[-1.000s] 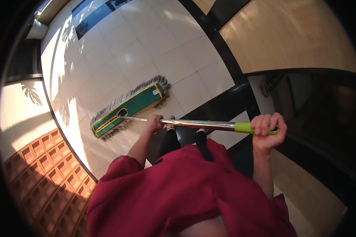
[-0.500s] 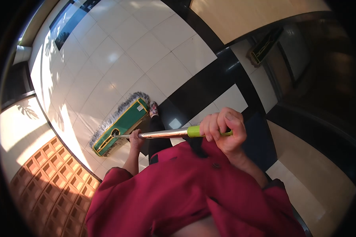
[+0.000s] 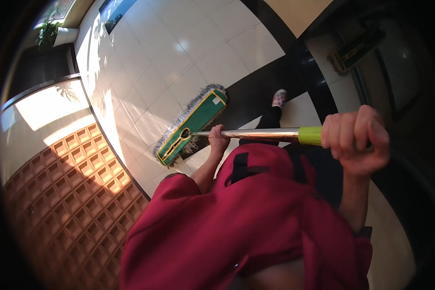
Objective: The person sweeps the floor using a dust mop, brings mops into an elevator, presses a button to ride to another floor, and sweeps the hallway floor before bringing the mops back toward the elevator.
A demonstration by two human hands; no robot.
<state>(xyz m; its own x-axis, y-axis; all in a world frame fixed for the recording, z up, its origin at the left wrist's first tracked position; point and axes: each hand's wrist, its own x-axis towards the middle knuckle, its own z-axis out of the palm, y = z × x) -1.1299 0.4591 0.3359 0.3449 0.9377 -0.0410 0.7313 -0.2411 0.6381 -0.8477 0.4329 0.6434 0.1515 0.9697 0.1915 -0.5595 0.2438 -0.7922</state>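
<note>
A flat dust mop [image 3: 203,114] lies on the tiled floor, its green top edged in yellow and its fringe grey and shaggy. A shiny metal handle [image 3: 261,135] runs from the mop's centre across my body to a lime-green grip [image 3: 310,136]. My left hand [image 3: 219,137] is closed around the lower part of the metal pole, near the mop head. Wrapped around the green grip at the upper end is my right hand [image 3: 355,140], fingers curled in a fist.
Pale tiles [image 3: 179,67] with black bands make up the floor. A brown wall of square recesses [image 3: 77,188] stands at left, with a potted plant [image 3: 47,35] beyond it. A dark glossy panel at right mirrors the mop. My patterned shoe [image 3: 279,98] is on the floor.
My view has shifted, so mop, hands and floor appear farther right. The visible shoe is now well apart from the mop head, where before it was beside it. Both hands keep their hold.
</note>
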